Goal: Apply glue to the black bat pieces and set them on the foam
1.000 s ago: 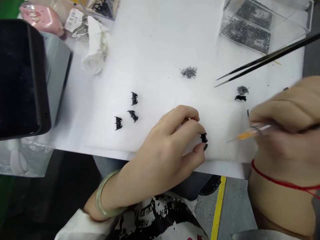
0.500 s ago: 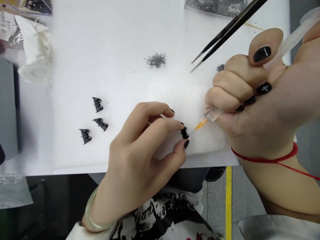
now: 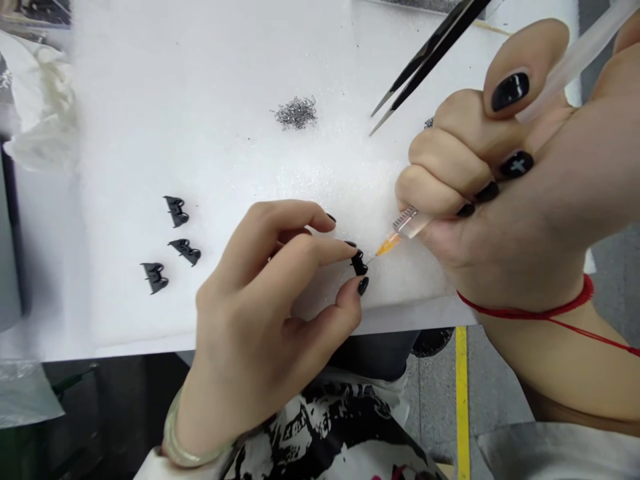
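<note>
Between the thumb and index finger of my left hand (image 3: pixel 280 300) is a small black plastic part (image 3: pixel 359 263), held just over the white work surface. My right hand (image 3: pixel 495 153) is wrapped round a clear syringe (image 3: pixel 411 221) with an orange dispensing tip (image 3: pixel 388 244). Its thin needle reaches the right edge of the black part; whether it touches is too fine to tell. Black tweezers (image 3: pixel 425 63) also extend from the right hand's upper side, points apart and over the surface; how they are held is partly hidden.
Three similar black parts (image 3: pixel 185 252) lie at the left on the white foam sheet (image 3: pixel 240 167). A heap of tiny metal springs or wire pieces (image 3: pixel 296 113) sits farther back. Crumpled white tissue (image 3: pixel 40 100) is at the far left. The near table edge runs below my hands.
The needle has come closer to the black part, from a small gap to its edge. The whole view has shifted slightly, so things on the table appear farther left.
</note>
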`<state>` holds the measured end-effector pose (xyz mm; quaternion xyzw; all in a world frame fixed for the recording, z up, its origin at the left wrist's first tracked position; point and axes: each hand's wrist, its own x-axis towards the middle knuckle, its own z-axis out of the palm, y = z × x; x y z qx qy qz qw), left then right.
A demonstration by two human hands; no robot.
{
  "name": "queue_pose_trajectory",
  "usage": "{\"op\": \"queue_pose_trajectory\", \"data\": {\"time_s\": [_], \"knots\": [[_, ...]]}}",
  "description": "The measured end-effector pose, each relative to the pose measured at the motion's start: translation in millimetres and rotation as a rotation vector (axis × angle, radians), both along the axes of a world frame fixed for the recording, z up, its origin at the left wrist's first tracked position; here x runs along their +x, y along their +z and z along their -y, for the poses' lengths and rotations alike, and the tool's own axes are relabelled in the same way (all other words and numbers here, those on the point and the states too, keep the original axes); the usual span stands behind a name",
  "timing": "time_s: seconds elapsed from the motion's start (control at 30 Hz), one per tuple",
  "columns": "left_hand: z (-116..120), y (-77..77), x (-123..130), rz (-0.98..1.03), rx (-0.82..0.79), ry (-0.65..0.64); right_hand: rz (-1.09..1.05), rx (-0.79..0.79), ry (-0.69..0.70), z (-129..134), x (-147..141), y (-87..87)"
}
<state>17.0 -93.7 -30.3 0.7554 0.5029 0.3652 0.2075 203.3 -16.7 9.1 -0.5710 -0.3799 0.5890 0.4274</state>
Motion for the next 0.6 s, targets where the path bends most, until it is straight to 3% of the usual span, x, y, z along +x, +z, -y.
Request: {"op": "queue_pose_trajectory", "data": {"time_s": [0.17, 0.4, 0.5, 0.6], "knots": [[0.3, 0.3, 1.1, 0.003, -0.005, 0.004, 0.054, 0.026, 0.032, -0.9, 5.5, -4.2], [0.7, -1.2, 0.0, 0.002, -0.003, -0.001, -0.256, 0.008, -0.106, -11.7, -8.0, -5.1], [-0.5, -2.3, 0.7, 0.017, 0.010, -0.019, -0.295, -0.134, -0.084, -17.4, -10.8, 2.2], [-0.5, -3.9, 4.0, 0.065, 0.012, -0.048, -0.268, -0.236, 0.065, -18.8, 7.4, 7.0]]}}
